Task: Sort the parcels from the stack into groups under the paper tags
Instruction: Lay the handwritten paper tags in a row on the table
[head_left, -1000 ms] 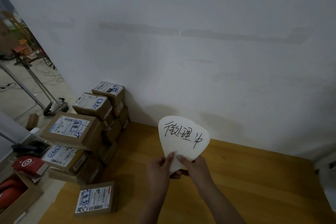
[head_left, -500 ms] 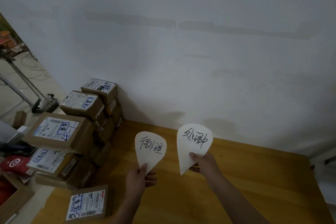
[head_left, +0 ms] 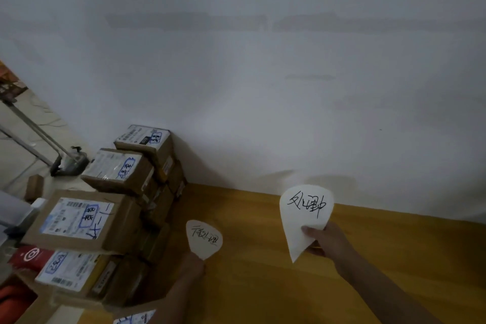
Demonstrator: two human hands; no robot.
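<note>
Two paper tags are held up over a smooth, yellow-brown wooden table (head_left: 263, 284) that runs to a matt, grey-white wall (head_left: 263, 87). Both tags are thin white sheets cut to a teardrop: rounded on top and narrowing to a point below, with black handwriting across the wide part.

The left hand (head_left: 192, 267) grips the left tag (head_left: 204, 239) by its pointed tip, low and near, just right of the parcels. Its fingers are closed around the tip, though how they lie is mostly hidden. The right hand (head_left: 327, 242) pinches the right tag (head_left: 305, 213) near the lower right edge, thumb pressed on the front and fingers curled behind. This tag stands higher and farther, its round top overlapping the foot of the wall. The two tags are well apart.

The stack of parcels (head_left: 126, 205) sits at the left end of the table against the wall: brown cardboard boxes, squared and taped, with white printed labels marked in blue pen. A loose parcel (head_left: 134, 318) lies at the near edge, and a red packet (head_left: 31, 255) sits left of the stack
</note>
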